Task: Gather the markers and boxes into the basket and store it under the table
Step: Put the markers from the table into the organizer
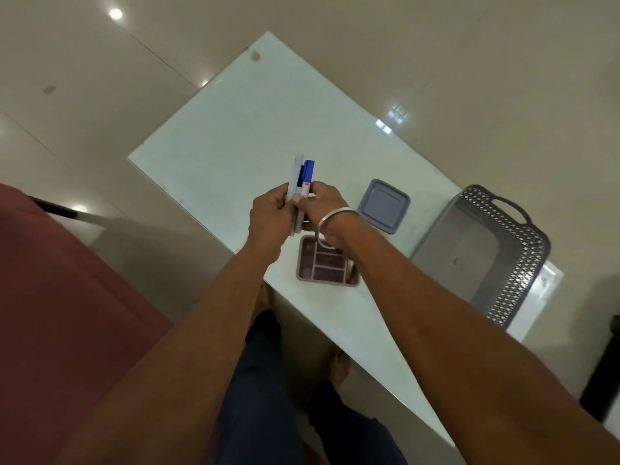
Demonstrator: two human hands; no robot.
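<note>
Quick count, left to right: two hands, what looks like three markers [299,182] in one bundle (one pale grey, one dark, one blue-capped, though blur makes that count a bit shaky), two boxes and one basket. The left hand [270,214] has its fingers curled round the lower half of the bundle. The right hand [323,201] pinches the same bundle from the other side, fingertips closed on the barrels. The markers stand nearly upright in the air above the table's near edge, touching nothing but the hands. There's a silver bangle [332,226] on the right wrist.

The table [235,122] has a glossy white top and sits at an angle in view. It's on a beige tiled floor [436,62] shiny enough to mirror the ceiling lights. Something maroon [50,297], fabric I think, fills the far left, and a black post [604,364] pokes in at the right edge. Dark trousers [255,380] and bare feet [337,364] show below the table edge.

Containers: the pink box [327,268] is open and split into several compartments, partly under the right wrist, and I can't tell what's in them. Just beyond it to the right, the grey box [384,206] has its lid on. Further right, near the table's corner, the grey lattice basket [523,263] with a handle shows only its plain floor.
</note>
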